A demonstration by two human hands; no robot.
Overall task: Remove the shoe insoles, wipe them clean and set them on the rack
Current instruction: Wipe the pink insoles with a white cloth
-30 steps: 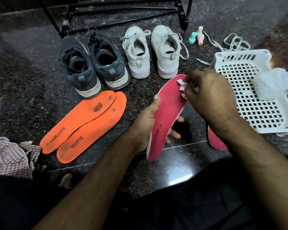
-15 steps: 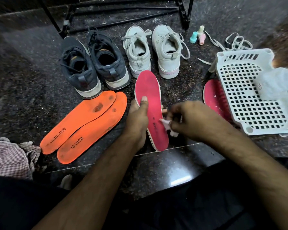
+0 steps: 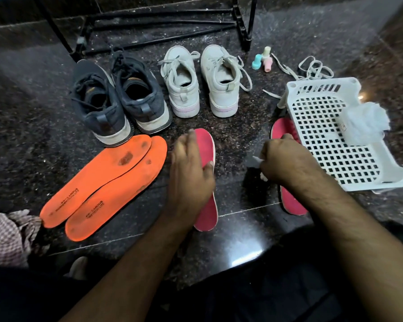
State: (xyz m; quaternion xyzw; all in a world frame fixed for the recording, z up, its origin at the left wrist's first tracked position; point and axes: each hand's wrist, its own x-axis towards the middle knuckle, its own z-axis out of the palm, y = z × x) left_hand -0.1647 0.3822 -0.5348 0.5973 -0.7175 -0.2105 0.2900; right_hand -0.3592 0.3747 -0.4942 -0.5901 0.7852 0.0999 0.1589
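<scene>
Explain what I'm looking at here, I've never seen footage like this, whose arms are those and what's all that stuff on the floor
No machine here: a person wears a camera on the head, looking down at their own arms. The left hand rests on a pink insole lying on the dark floor. The right hand pinches a small white wipe in its fingers, above a second pink insole. Nearby lie two orange insoles, dark shoes, white shoes, a white basket and a black rack.

My left hand [image 3: 191, 177] lies flat, palm down, fingers straight and a bit blurry; my right hand [image 3: 282, 159] is curled into a fist, knuckles up, pinching something small and white; both bare arms reach forward from below.
</scene>
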